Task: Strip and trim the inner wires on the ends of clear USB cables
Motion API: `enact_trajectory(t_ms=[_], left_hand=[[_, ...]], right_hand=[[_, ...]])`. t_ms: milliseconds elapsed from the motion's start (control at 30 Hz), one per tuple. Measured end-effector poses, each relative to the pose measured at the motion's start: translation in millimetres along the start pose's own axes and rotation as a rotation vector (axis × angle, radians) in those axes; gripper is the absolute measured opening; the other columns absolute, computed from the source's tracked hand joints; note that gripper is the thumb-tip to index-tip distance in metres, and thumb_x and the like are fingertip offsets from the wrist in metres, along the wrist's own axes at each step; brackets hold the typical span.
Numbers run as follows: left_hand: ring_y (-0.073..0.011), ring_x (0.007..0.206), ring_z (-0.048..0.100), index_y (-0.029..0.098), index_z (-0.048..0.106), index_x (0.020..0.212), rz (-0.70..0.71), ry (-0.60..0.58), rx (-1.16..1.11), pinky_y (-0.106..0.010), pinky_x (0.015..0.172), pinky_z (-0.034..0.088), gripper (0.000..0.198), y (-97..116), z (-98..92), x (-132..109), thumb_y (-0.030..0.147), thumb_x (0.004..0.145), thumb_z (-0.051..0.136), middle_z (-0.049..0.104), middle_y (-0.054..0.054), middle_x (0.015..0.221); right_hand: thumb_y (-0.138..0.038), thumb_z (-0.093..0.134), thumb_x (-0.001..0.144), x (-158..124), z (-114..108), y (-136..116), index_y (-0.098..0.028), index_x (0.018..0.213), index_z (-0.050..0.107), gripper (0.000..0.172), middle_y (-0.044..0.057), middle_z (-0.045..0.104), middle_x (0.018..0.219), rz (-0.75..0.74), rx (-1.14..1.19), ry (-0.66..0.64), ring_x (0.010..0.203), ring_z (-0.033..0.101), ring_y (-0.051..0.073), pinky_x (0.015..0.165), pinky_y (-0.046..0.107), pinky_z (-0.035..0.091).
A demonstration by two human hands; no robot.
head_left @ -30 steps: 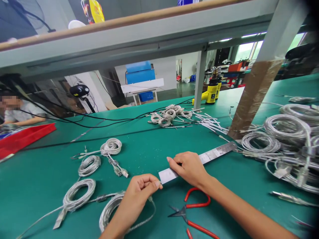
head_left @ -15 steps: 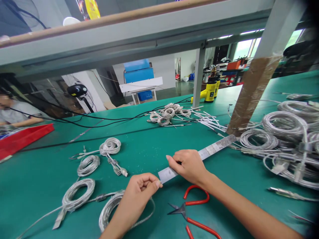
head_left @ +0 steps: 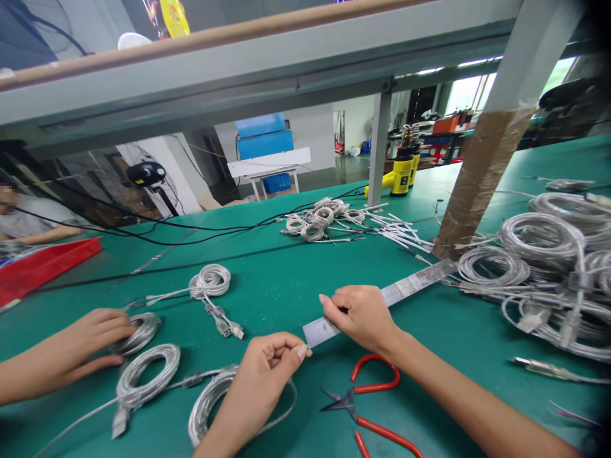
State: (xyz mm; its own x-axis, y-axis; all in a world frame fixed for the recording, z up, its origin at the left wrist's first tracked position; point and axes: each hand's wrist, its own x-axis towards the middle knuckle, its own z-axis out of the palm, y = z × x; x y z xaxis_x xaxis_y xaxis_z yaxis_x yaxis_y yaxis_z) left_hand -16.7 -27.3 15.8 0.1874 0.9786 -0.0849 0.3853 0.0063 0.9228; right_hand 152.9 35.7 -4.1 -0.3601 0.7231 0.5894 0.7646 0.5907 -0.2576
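My left hand is closed in a pinch at the near end of a flat metal ruler. A clear-jacketed cable curves up to this hand from a coil below it; its tip is hidden in the fingers. My right hand is closed over the ruler, which slants away to the right on the green table. Below my right hand lie red-handled pliers with their jaws apart. At the left, another person's hand grips a small cable coil.
Coiled cables lie to the left, one with USB plugs. A large cable pile sits right, beside a taped post. More coils and black cords lie farther back. A red bin stands left; a shelf beam crosses above.
Another person's hand has come in from the left, taken hold of a small coil and shifted it leftward. My two hands and the ruler have stayed put.
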Motion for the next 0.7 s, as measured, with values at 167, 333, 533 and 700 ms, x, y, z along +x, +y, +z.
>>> enact_trajectory(t_ms=[167, 333, 533, 700], left_hand=[[-0.0112, 0.055, 0.033, 0.012, 0.06, 0.067, 0.004, 0.009, -0.026, -0.02, 0.05, 0.026, 0.028, 0.3, -0.2, -0.3, 0.038, 0.074, 0.052, 0.041, 0.002, 0.056], [-0.0078, 0.048, 0.027, 0.012, 0.063, 0.065, -0.015, 0.029, -0.054, -0.019, 0.044, 0.021, 0.027, 1.8, 0.7, -1.5, 0.036, 0.073, 0.055, 0.035, 0.005, 0.05], [-0.0027, 0.034, 0.023, 0.011, 0.062, 0.077, -0.071, 0.008, -0.189, -0.017, 0.033, 0.013, 0.03, -1.0, 1.0, 0.0, 0.039, 0.076, 0.051, 0.04, 0.007, 0.046], [-0.0007, 0.033, 0.034, 0.012, 0.059, 0.086, -0.021, 0.056, -0.281, -0.014, 0.037, 0.023, 0.026, -6.5, -0.2, 3.4, 0.034, 0.073, 0.058, 0.054, 0.003, 0.054]], right_hand=[[-0.031, 0.035, 0.084, 0.7, 1.0, 1.0, -0.015, 0.041, 0.051, 0.049, -0.001, 0.045, 0.04, 0.008, 0.005, 0.022, 0.042, 0.036, 0.007, 0.047, 0.025, 0.016], [-0.031, 0.034, 0.084, 1.1, 1.1, 1.1, -0.015, 0.041, 0.051, 0.049, -0.001, 0.045, 0.04, 0.01, 0.019, 0.039, 0.042, 0.038, 0.007, 0.046, 0.024, 0.017], [-0.029, 0.037, 0.084, -0.5, 6.8, 7.8, -0.016, 0.043, 0.056, 0.047, 0.002, 0.053, 0.043, 0.061, -0.044, -0.054, 0.044, 0.043, 0.01, 0.048, 0.026, 0.019], [-0.022, 0.052, 0.076, 0.3, 9.8, 7.6, -0.017, 0.057, 0.064, 0.023, 0.004, 0.063, 0.061, 0.011, -0.004, -0.074, 0.065, 0.052, 0.017, 0.063, 0.028, 0.03]])
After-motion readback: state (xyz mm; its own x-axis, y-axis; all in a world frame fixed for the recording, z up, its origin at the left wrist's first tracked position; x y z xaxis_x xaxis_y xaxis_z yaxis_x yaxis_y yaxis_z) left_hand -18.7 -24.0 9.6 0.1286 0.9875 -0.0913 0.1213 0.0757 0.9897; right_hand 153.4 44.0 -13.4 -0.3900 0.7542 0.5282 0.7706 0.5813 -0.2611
